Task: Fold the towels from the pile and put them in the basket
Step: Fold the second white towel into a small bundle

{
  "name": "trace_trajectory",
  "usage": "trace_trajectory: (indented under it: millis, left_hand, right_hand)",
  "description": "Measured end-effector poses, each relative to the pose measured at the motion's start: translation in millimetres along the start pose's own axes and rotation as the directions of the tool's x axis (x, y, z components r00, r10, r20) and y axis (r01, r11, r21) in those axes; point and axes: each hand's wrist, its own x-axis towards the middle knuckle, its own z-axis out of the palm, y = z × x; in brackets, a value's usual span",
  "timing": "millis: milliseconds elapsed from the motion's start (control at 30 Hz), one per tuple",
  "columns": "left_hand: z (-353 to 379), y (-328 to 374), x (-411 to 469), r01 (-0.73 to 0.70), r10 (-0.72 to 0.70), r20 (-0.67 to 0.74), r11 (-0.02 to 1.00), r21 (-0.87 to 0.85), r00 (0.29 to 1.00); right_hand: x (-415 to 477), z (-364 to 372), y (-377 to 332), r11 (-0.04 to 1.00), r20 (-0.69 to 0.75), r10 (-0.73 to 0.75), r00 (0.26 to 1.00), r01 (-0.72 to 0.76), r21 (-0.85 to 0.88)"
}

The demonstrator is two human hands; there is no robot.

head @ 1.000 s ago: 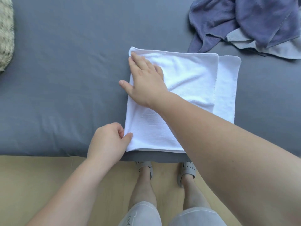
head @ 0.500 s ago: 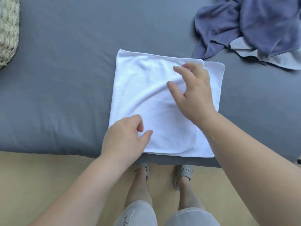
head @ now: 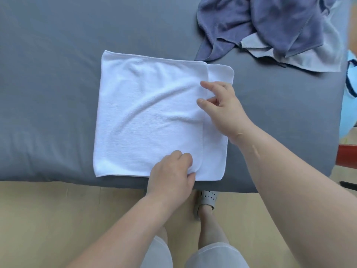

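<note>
A white towel lies folded in half on the grey bed, its upper layer stopping short of the lower layer's right edge. My left hand pinches the upper layer's near right corner at the bed's front edge. My right hand is at the upper layer's right edge, thumb and forefinger closing on the cloth. A pile of blue-purple and pale grey towels sits at the far right of the bed. No basket is in view.
The bed's front edge runs across the middle of the view, with a tan floor below it. My legs and a grey sandal stand by the edge. A light blue object and a red frame sit at the right.
My right hand slid from the towel's far left corner across to its right edge. My left hand moved from the near left corner to the near right corner of the upper layer.
</note>
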Motion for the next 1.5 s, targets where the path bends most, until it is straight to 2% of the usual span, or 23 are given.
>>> trace_trajectory:
  millis: [167, 267, 367, 433, 500, 567, 667, 733, 800, 900, 1067, 1133, 1200, 1267, 1400, 1500]
  left_hand:
    - [-9, -3, 3, -0.005, 0.002, -0.072, 0.999, -0.038, 0.997]
    - [-25, 7, 2, -0.018, 0.005, -0.159, 0.997, -0.078, 0.987]
    - [-40, 21, -1, -0.192, 0.169, -0.274, 0.980, -0.059, 0.947]
    - [-39, 31, -2, -0.277, 0.249, -0.295, 0.959, -0.059, 0.923]
    - [-31, 42, -1, -0.292, 0.266, -0.259, 0.954, -0.067, 0.929]
    - [-16, 48, 5, -0.237, 0.225, -0.167, 0.970, -0.056, 0.960]
    - [13, 48, 13, -0.146, 0.147, -0.022, 0.988, 0.042, 0.989]
    - [25, 45, 18, -0.112, 0.109, 0.052, 0.991, 0.068, 0.993]
    - [28, 43, 20, -0.107, 0.101, 0.069, 0.991, 0.076, 0.992]
    - [21, 43, 22, -0.134, 0.133, 0.061, 0.991, 0.023, 0.989]
    - [-2, 49, 13, -0.307, 0.299, -0.141, 0.951, -0.045, 0.944]
    - [-4, 53, 9, -0.340, 0.325, -0.175, 0.938, -0.064, 0.929]
    - [1, 55, 7, -0.339, 0.321, -0.145, 0.933, -0.121, 0.936]
    - [9, 55, 8, -0.290, 0.286, -0.051, 0.945, -0.150, 0.957]
    - [29, 47, 13, -0.175, 0.179, 0.114, 0.984, -0.038, 0.977]
    - [37, 46, 14, -0.196, 0.191, 0.097, 0.980, 0.035, 0.977]
  right_hand:
    - [2, 3, -7, 1.000, 0.027, 0.002, 1.000, -0.003, 0.026]
    - [-2, -4, -21, 0.995, -0.033, -0.038, 0.999, 0.041, 0.090]
    - [-9, -21, -37, 0.965, -0.145, -0.089, 0.985, 0.121, 0.231]
    - [-12, -32, -38, 0.948, -0.213, -0.104, 0.972, 0.161, 0.273]
    - [-13, -40, -30, 0.947, -0.244, -0.096, 0.965, 0.164, 0.276]
    - [-12, -44, -14, 0.953, -0.232, -0.055, 0.971, 0.120, 0.279]
    - [-9, -45, 13, 0.961, -0.137, 0.051, 0.989, -0.011, 0.278]
    - [-9, -43, 26, 0.977, -0.081, 0.050, 0.995, -0.032, 0.211]
    - [-8, -41, 29, 0.982, -0.054, 0.037, 0.998, -0.026, 0.189]
    - [-8, -46, 27, 0.966, -0.023, 0.050, 0.998, -0.043, 0.256]
    - [-17, -59, 14, 0.931, -0.055, -0.040, 0.998, 0.058, 0.360]
    - [-23, -63, 11, 0.904, -0.096, -0.072, 0.993, 0.106, 0.414]
    - [-27, -66, 13, 0.884, -0.134, -0.077, 0.988, 0.130, 0.448]
    - [-28, -66, 18, 0.881, -0.157, -0.052, 0.986, 0.120, 0.457]
    - [-22, -61, 36, 0.917, -0.087, 0.030, 0.996, 0.007, 0.399]
    - [-18, -59, 39, 0.960, -0.085, 0.057, 0.995, -0.032, 0.280]
